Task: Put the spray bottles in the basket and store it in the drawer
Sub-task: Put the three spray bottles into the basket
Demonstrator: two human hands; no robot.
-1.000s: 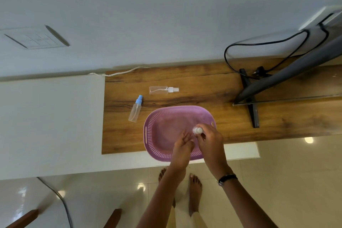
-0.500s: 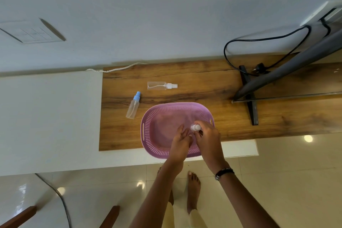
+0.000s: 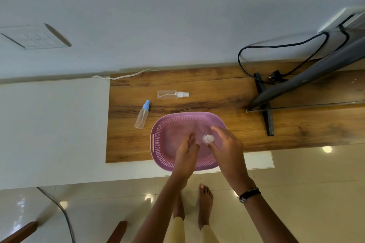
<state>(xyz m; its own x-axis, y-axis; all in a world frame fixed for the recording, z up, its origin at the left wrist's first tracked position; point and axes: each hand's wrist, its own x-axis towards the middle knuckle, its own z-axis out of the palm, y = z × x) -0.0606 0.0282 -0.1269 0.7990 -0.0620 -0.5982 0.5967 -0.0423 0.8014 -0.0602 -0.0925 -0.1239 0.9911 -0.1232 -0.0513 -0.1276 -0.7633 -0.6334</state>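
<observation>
A purple perforated basket (image 3: 158, 142) sits on the wooden shelf top (image 3: 227, 92), overhanging its front edge. My right hand (image 3: 227, 148) holds a small clear spray bottle (image 3: 208, 138) upright over the basket's inside. My left hand (image 3: 186, 152) hovers just left of that bottle with fingers apart, holding nothing. Two more spray bottles lie on the wood behind the basket: one with a blue cap (image 3: 142, 114) to the left, one clear with a white nozzle (image 3: 171, 94) farther back.
A tilted dark screen on a black stand (image 3: 264, 102) with a black cable (image 3: 276, 47) occupies the shelf's right side. A white cord (image 3: 126, 76) lies at the back left. My bare feet (image 3: 204, 203) stand on glossy tiles below. No drawer is visible.
My hands have drifted apart a little: the left hand has come off the bottle and opened. The right hand still holds the bottle over the basket.
</observation>
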